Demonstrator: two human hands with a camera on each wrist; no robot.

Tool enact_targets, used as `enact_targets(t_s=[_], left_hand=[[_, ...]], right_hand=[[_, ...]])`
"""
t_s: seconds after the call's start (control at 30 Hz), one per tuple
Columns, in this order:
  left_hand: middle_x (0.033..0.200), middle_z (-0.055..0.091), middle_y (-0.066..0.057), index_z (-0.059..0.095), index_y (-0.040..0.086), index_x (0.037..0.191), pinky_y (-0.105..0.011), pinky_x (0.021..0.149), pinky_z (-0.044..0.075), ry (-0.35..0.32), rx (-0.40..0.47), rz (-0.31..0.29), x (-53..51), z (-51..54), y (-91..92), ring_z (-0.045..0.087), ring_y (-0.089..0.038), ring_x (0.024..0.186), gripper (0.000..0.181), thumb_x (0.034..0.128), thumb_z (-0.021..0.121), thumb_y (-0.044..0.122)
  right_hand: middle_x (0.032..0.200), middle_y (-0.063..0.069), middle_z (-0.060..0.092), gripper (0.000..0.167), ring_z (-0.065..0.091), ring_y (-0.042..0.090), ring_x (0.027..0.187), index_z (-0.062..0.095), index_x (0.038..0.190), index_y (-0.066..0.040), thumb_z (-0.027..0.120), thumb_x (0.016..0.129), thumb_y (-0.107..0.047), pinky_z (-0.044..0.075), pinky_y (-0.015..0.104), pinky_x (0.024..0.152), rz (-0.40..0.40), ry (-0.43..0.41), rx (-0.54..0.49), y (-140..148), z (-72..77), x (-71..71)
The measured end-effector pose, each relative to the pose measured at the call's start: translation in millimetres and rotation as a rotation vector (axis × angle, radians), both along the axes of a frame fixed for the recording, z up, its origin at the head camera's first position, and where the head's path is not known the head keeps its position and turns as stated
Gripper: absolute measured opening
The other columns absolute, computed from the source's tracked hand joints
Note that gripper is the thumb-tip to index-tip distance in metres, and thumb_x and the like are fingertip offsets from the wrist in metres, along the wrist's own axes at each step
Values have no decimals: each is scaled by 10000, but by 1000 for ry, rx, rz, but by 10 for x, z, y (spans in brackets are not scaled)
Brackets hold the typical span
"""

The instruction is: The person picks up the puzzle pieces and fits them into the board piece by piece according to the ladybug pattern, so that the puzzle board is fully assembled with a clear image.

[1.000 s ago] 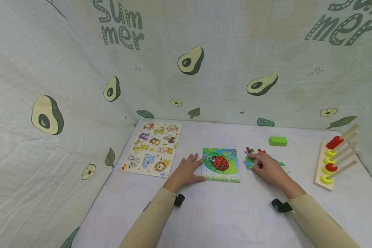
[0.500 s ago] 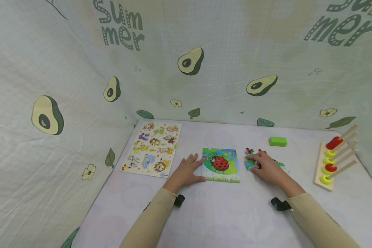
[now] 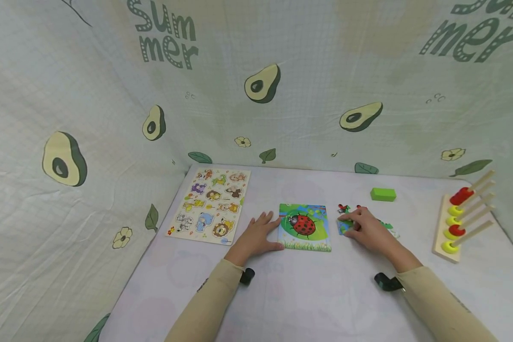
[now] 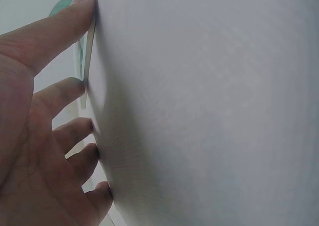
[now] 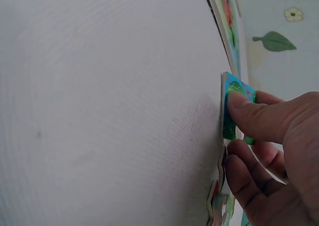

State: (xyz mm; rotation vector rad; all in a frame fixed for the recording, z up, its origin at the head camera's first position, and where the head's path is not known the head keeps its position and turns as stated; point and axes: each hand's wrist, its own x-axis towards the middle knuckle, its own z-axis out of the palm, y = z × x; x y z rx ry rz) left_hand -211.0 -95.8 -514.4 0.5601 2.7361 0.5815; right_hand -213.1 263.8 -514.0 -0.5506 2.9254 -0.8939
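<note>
In the head view my right hand (image 3: pixel 371 233) is at the loose jigsaw pieces, right of the ladybug puzzle. It pinches a blue-and-green puzzle piece (image 5: pixel 230 106), thumb on its printed face in the right wrist view. Red-and-green puzzle pieces (image 3: pixel 343 208) lie beyond and under that hand, partly hidden by it. My left hand (image 3: pixel 255 237) rests with spread fingers at the left edge of the square ladybug puzzle (image 3: pixel 303 228). Its thumb and index finger touch that edge; the other fingertips are on the table in the left wrist view.
A wooden animal puzzle board (image 3: pixel 211 205) lies at the left. Behind the loose pieces sits a green block (image 3: pixel 383 194). At the right stands a wooden peg rack (image 3: pixel 446 228) with red and yellow beads. Patterned cloth (image 3: pixel 303 128) hangs behind the table.
The right thumb and the blue-and-green puzzle piece have shifted slightly to the right. The left hand and the ladybug puzzle keep their places.
</note>
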Motion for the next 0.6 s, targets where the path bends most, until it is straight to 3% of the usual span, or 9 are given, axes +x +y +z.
enact_targets(t_s=[0.23,0.47,0.6], left_hand=[[1681,220,-82,385,224,1589,-490,1268,82,5,-2,-4,-4,-5,-3,116,-276,1564,868,867,763,525],[1682,215,-77,384,224,1589,-484,1269,77,2,0,-4,-2,-4,-4,112,-273,1564,864,870,765,516],[1682,214,-78,385,223,1588,-483,1270,76,0,3,-2,4,3,-3,113,-271,1564,863,870,766,512]], right_hand=[[1079,112,517,309,484,190,830,728,1212,-105,752,909,-49,421,326,698,-1,34,1,1,-13,-9],[889,10,589,259,505,170,766,734,1182,-108,731,925,-76,440,296,648,-20,17,19,20,-17,-37],[977,33,655,258,565,165,805,729,1180,-109,723,926,-68,486,320,685,-22,2,-29,37,-23,-36]])
